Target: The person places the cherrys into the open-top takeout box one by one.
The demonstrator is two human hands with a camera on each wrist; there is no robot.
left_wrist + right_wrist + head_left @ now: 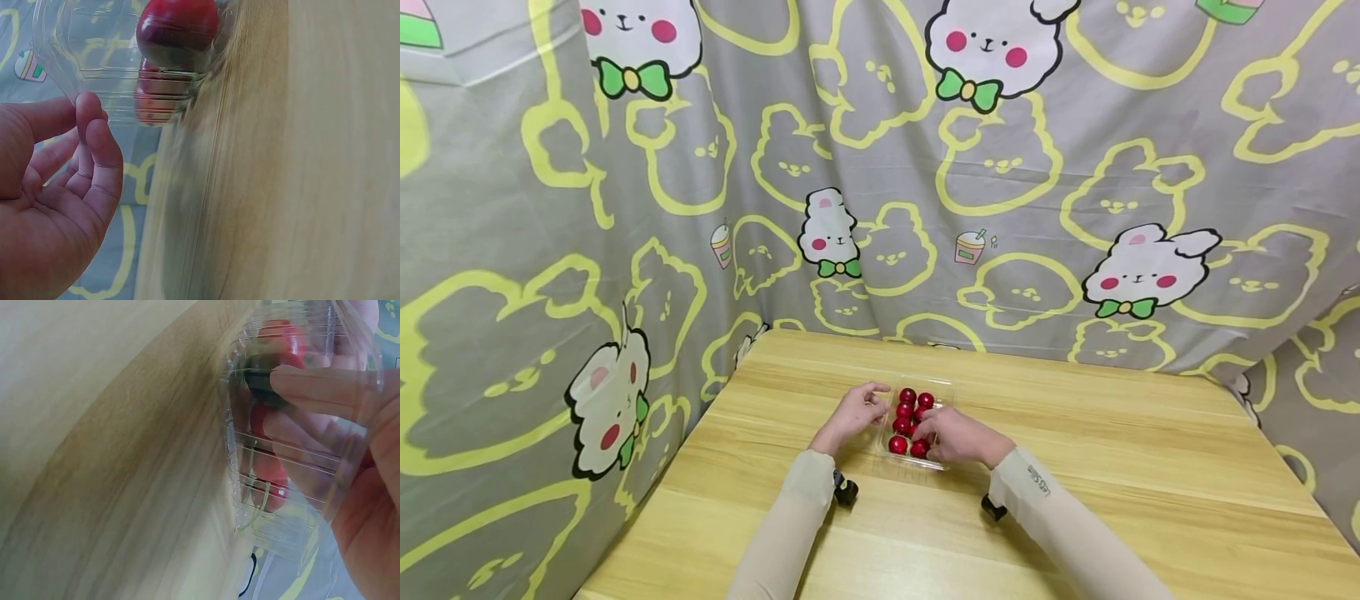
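Note:
A clear plastic box (917, 464) on the table holds several shiny, dark red round fruits that look like plums (898, 444). My left hand (857, 410) is at the box's left side. In the left wrist view, its thumb and forefinger pinch the box's thin rim, and plums (177, 28) show through the wall. My right hand (962, 436) reaches over the right rim into the box. In the right wrist view, seen through the clear wall, the thumb presses on a dark plum (265, 381) with the fingers round its far side. Those fingertips are partly hidden.
The box stands on a light wood-grain table (1112, 467). A grey curtain (910, 167) with cartoon animals hangs behind the table and along its left side. Small black cameras (846, 490) sit at both wrists, under the light sleeves (790, 521).

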